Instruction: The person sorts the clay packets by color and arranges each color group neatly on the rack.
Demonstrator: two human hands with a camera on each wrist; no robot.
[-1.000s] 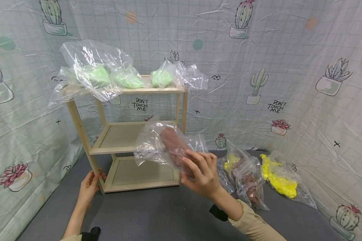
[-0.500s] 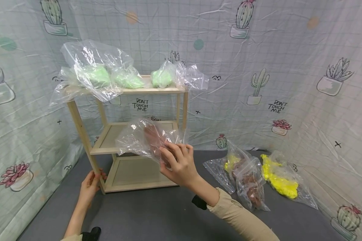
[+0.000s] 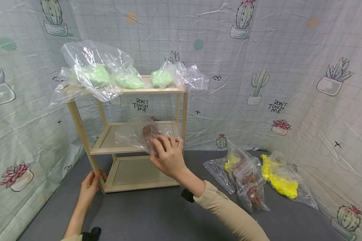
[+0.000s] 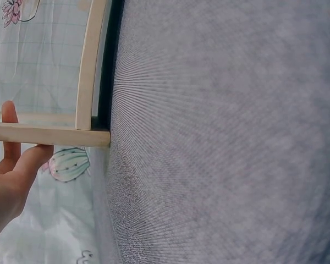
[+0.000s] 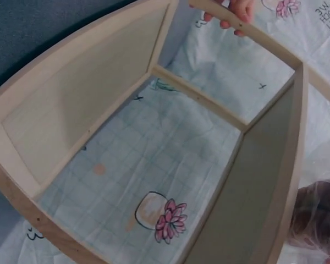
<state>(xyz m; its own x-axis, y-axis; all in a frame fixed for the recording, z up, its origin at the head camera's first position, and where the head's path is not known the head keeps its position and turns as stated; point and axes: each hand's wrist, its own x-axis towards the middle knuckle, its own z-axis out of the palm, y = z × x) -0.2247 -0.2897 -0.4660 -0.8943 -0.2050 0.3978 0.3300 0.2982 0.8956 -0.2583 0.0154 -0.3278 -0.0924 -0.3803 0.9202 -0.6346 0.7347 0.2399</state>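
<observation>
My right hand (image 3: 170,159) holds a clear plastic bag with a brown lump (image 3: 149,130) in it, at the front of the middle shelf. Whether the bag touches the shelf board is hard to tell. In the right wrist view the brown lump (image 5: 319,214) shows at the right edge. Low on the left, my left hand (image 3: 89,187) grips the front leg of a three-tier wooden shelf (image 3: 141,189). The left wrist view has the thumb and a finger of that hand (image 4: 11,187) on either side of the leg (image 4: 44,133).
Several clear bags with pale green lumps (image 3: 128,81) lie on the top shelf, some overhanging its edges. On the grey table (image 3: 157,217) to the right are bags with brown lumps (image 3: 253,194) and a bag with yellow lumps (image 3: 285,187). A cactus-print sheet (image 3: 289,67) hangs around.
My right hand has carried the bag with the brown lump left, from the shelf's right front to the front of the middle tier. My left hand stays on the leg.
</observation>
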